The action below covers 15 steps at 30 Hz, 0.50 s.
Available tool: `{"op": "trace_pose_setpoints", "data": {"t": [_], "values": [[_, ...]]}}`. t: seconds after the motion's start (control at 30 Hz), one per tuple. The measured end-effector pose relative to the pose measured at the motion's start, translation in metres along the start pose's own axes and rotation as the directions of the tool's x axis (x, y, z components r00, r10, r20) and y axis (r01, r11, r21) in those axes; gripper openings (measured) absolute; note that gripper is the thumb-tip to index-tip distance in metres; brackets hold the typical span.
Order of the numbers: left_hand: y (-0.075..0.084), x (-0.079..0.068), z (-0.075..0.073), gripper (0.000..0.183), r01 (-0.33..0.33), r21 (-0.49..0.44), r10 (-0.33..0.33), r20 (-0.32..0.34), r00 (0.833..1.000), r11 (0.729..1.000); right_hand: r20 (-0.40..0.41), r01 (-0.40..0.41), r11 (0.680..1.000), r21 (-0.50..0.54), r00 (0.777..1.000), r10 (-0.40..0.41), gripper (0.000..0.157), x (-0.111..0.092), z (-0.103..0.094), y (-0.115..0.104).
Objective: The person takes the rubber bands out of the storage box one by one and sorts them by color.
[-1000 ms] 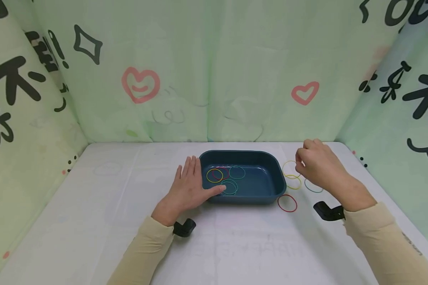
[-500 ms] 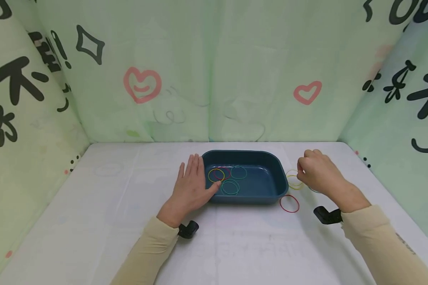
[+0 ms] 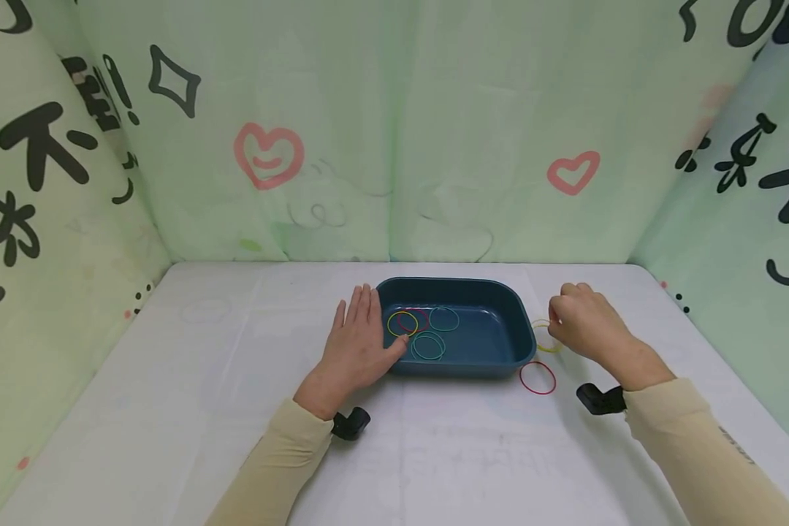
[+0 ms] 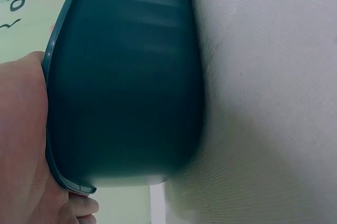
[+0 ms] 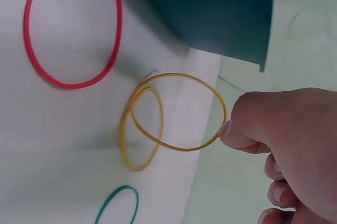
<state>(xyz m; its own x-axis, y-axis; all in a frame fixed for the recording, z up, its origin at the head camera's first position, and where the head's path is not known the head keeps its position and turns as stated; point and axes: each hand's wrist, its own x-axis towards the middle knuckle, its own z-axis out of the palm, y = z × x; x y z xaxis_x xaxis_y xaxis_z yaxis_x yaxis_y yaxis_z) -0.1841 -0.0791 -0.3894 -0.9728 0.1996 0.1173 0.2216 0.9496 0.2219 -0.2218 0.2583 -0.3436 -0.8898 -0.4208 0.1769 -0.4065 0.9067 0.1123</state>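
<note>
Pale green curtains [image 3: 447, 131] with drawn hearts stand behind a white table [image 3: 237, 438]. To the right of the blue tray [image 3: 460, 371], we see the right hand [image 3: 587, 320], thumb and forefinger clamped on one yellow rubber band [image 5: 184, 151]. It crosses a second yellow band [image 5: 161, 113]; we cannot tell whether they only overlap or are hooked together. If hooked, we judge that lifting could drag the second along; the pinch is also small, so the thin band could slip out. Further out, a red band [image 5: 78, 86] lies beside the tray's near right corner. A green band [image 5: 126, 186] is cut off in the right wrist view, and in the head view the right hand seems to hide it. At the left end, the left hand [image 3: 355, 352] rests against the tray, fingers straight; too hard a push might slide the tray towards the loose bands. Inside, the inner green bands [image 3: 444, 332] partly overlap, so we find them hard to count.
</note>
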Motion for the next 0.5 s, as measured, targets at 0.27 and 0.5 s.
{"op": "trace_pose_setpoints", "data": {"t": [0.27, 0.5], "values": [[0.0007, 0.0013, 0.0012, 0.089, -0.001, -0.004, 0.001, -0.002, 1.0, 1.0, -0.084, -0.008, 1.0, -0.016, 0.996, 0.007, 0.005, 0.0006, 0.008, 0.0022], [-0.0026, 0.0012, -0.0031, 0.076, -0.011, 0.002, 0.011, 0.019, 1.0, 1.0, -0.177, 0.051, 0.999, -0.001, 0.983, -0.05, 0.006, 0.0026, 0.0032, -0.0017]]}}
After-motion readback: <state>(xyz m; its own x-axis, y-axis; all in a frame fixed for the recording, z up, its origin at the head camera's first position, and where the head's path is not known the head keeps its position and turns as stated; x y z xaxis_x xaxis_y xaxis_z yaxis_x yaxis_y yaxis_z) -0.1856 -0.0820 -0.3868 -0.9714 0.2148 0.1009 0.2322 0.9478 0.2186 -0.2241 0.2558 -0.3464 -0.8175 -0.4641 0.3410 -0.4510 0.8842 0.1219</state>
